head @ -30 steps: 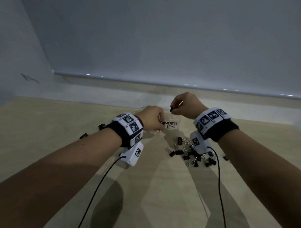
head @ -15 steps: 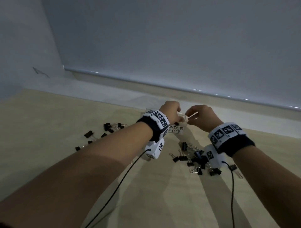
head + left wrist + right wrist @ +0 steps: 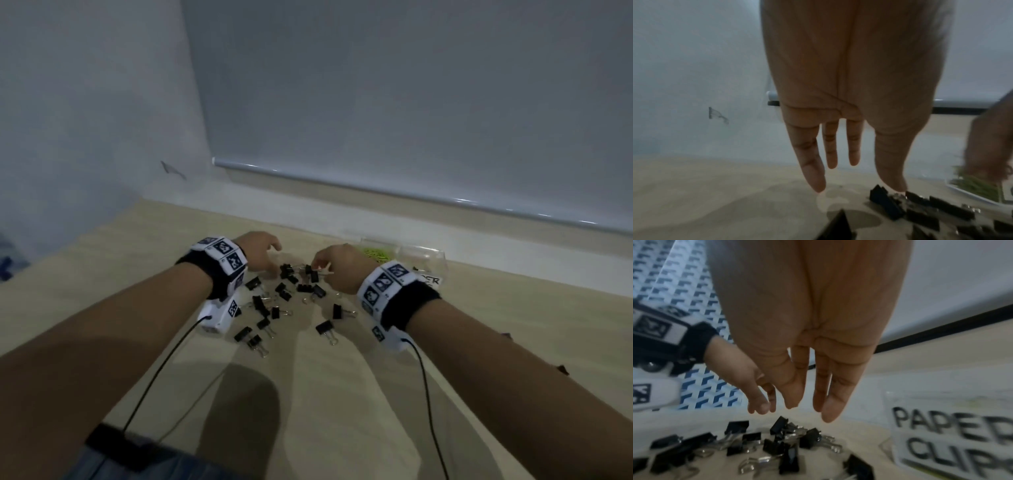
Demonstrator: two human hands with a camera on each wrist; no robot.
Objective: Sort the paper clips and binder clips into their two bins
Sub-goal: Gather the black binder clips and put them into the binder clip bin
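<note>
Several black binder clips [image 3: 284, 294] lie scattered on the pale wooden table [image 3: 308, 394]. Both hands hover just above this pile. My left hand [image 3: 260, 255] hangs over its left edge, fingers straight and spread, holding nothing [image 3: 856, 181]. The right hand [image 3: 337, 270] is over the pile's far right, fingers [image 3: 830, 415] also extended downward and empty. The clips show below each palm [image 3: 920, 207] [image 3: 781, 444]. Behind the right hand stand two clear bins: one with green paper clips [image 3: 376, 253], labelled PAPER CLIPS [image 3: 953, 434], and the binder clip bin [image 3: 424, 260] to its right.
A pale ledge [image 3: 342, 212] and a lowered blind run along the back of the table; a wall closes the left side. Two stray black clips [image 3: 561, 369] lie far right. Black cables [image 3: 154, 377] trail from both wrist cameras toward me.
Both hands have left the binder clip bin and moved left to the other pile of binder clips. The clips they pinched are gone, and the fingers now hang straight.
</note>
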